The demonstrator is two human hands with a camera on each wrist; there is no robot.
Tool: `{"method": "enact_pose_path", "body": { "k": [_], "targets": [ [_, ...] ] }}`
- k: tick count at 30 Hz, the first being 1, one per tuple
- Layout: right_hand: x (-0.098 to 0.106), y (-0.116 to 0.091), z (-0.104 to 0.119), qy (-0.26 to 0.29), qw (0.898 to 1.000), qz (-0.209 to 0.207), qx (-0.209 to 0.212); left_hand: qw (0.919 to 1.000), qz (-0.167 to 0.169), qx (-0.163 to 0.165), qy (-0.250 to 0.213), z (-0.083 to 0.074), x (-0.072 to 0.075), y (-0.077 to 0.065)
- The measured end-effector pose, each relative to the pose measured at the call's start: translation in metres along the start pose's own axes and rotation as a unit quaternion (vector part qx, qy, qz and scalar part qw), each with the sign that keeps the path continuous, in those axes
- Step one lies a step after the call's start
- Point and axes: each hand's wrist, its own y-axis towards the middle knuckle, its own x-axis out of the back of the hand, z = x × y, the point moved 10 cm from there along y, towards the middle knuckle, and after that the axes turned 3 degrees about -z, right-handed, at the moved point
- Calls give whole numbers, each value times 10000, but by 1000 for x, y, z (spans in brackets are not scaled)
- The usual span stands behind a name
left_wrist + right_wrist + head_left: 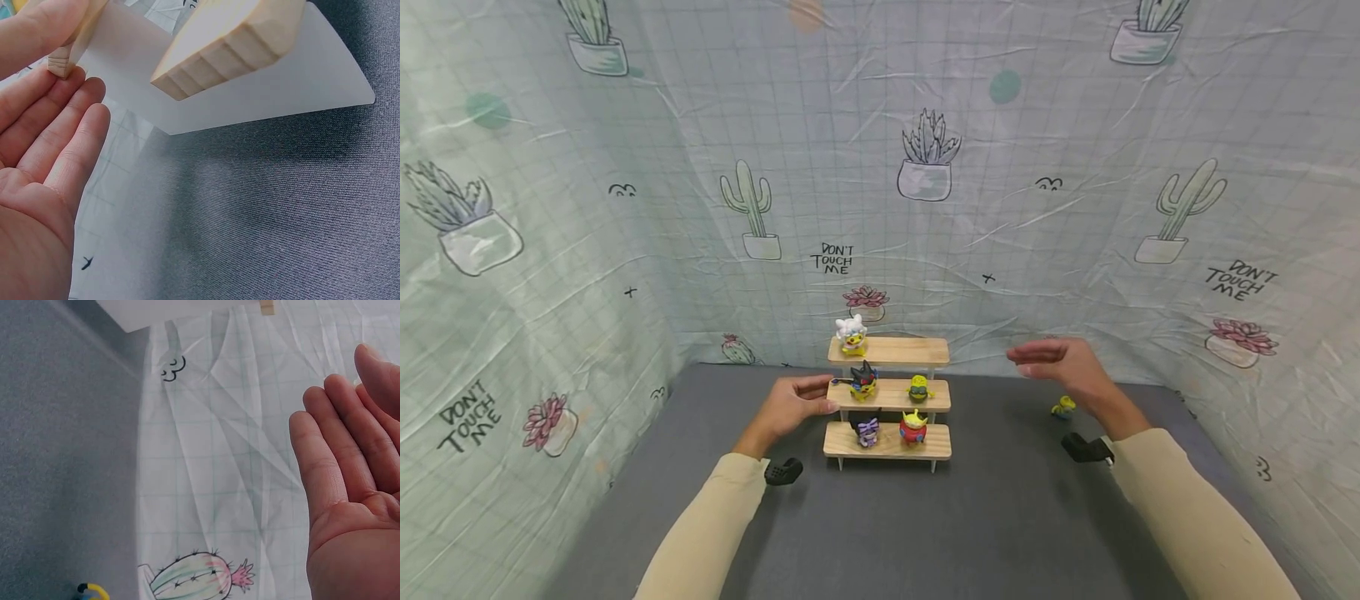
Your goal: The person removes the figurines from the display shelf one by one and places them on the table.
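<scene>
My left hand (790, 407) is at the left side of a three-tier wooden display shelf (910, 350). In the left wrist view, its thumb and fingertips pinch the end of a wooden board (59, 59). A white-hooded yellow figurine (852, 335) stands on the top tier. The middle tier bears a black-capped figurine (863, 383) and a yellow-green figurine (918, 388). Below are a black-and-purple figurine (867, 432) and a red figurine (913, 428). My right hand (1063, 371) hovers right of the shelf, fingers extended, no held object visible.
A small yellow-and-blue figurine (1063, 407) lies on the dark grey tabletop (1000, 517), close to my right wrist. Translucent side panels (262, 100) support the shelf boards. A cactus-printed cloth (1037, 250) surrounds the table at the back and sides.
</scene>
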Motion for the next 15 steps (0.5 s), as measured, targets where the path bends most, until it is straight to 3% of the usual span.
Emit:
{"method": "enact_pose_path", "body": {
  "k": [15],
  "targets": [
    [-11, 11, 9, -580, 9981, 25, -221, 10000, -43, -5, 17, -2, 0, -1]
  ]
}}
